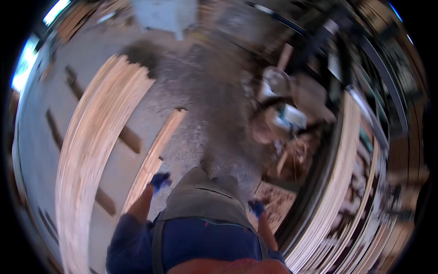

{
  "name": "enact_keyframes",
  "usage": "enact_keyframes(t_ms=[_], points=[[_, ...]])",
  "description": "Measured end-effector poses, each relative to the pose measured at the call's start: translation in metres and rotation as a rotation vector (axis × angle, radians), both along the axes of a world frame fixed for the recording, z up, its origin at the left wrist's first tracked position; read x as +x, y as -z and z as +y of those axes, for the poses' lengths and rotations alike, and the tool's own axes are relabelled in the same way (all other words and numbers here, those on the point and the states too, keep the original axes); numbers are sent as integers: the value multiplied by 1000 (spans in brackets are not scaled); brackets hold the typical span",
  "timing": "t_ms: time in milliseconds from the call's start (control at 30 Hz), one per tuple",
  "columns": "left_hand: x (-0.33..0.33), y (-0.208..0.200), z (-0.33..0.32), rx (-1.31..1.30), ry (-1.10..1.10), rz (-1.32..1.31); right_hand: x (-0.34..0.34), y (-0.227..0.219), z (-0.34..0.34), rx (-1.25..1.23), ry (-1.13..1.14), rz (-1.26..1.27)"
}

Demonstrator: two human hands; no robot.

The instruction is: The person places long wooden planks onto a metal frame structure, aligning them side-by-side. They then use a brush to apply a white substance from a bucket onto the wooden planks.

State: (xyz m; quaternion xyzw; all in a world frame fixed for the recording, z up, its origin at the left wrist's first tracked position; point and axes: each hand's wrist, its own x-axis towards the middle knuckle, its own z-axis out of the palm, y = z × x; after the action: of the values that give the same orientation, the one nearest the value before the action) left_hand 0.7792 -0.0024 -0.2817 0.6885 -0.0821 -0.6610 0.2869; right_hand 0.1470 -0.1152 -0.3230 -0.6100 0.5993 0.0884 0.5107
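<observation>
Find the left hand (159, 181), blue-gloved, just beside the right edge of a narrow pile of boards (157, 146), with the bare forearm (142, 204) crossing in front of the pile in this view; too blurred to tell touching from hovering. Read the fingers as perhaps loosely bent, but cannot tell how far open, or whether gripping anything. Find the right hand (257, 208), also blue-gloved, low and well apart from the left, next to a brown patch of wood chips (278, 205); again, cannot tell finger spread or any hold. Farther left of the left hand, beyond the narrow pile, note a broad stack of long boards (98, 137) resting across dark bearers (131, 138), probably to keep the wood off the floor (182, 91) and to allow fingers underneath. Right of the right hand, past a dark rail (315, 192), see pale strips (335, 182) lying lengthwise side by side, likely for compact keeping and easy drawing out by one end. Ahead of the right hand, make out bulky sacks (312, 93) huddled near the rail, presumably pushed aside for walking room.
</observation>
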Motion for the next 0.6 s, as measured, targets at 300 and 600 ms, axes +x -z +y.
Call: enact_keyframes(t_ms=[300,600], points=[[80,-110,-213,-270,-427,-144,173,-40,-284,643,426,21],[49,-51,-201,240,-1031,64,461,-71,-760,419,60,-67]])
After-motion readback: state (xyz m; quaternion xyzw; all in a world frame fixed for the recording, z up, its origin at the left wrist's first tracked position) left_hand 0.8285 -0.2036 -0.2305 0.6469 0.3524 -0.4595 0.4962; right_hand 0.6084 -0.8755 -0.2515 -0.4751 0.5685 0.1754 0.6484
